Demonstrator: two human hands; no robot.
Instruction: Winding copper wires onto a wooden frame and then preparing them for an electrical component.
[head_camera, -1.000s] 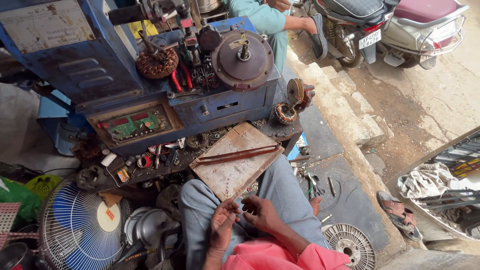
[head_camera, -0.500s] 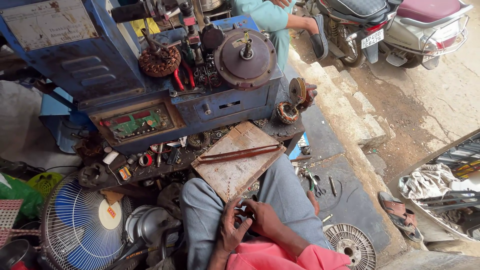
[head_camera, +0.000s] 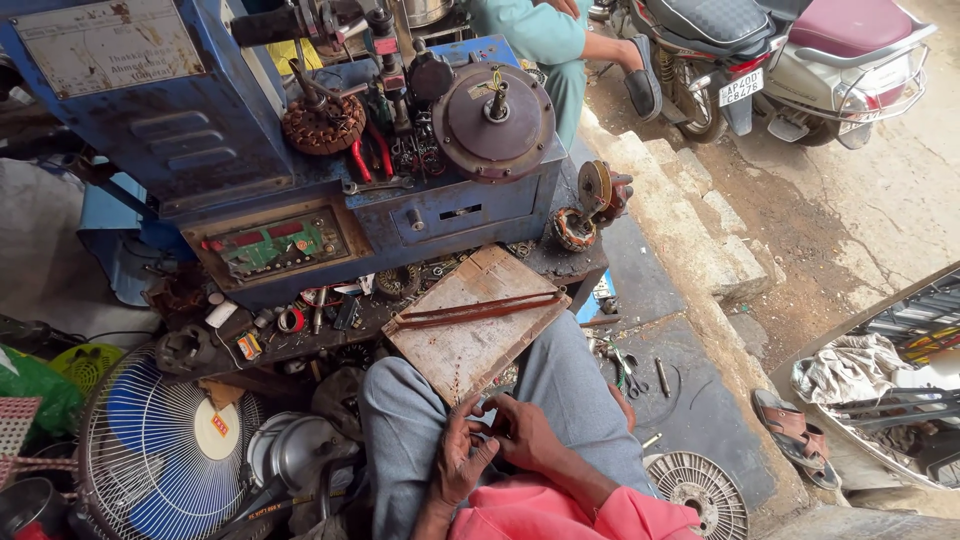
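Far left of the hands, a blue fan guard (head_camera: 160, 450) is seen lying flat, with a grey motor housing (head_camera: 290, 455) just beside it. Left hand (head_camera: 462, 455) and right hand (head_camera: 525, 432) are brought together in the lap, fingertips meeting over something small; the item itself cannot be made out, and whether either hand is clamped on it cannot be told. Just above the hands, a wooden board (head_camera: 470, 330) is rested across the knees, two thin reddish metal strips (head_camera: 480, 308) laid on it. Further above, a blue winding machine (head_camera: 300, 170) is stood. Right of the hands, small tools (head_camera: 630, 365) are scattered on a dark mat; below right, a white fan grille (head_camera: 700, 490) is laid.
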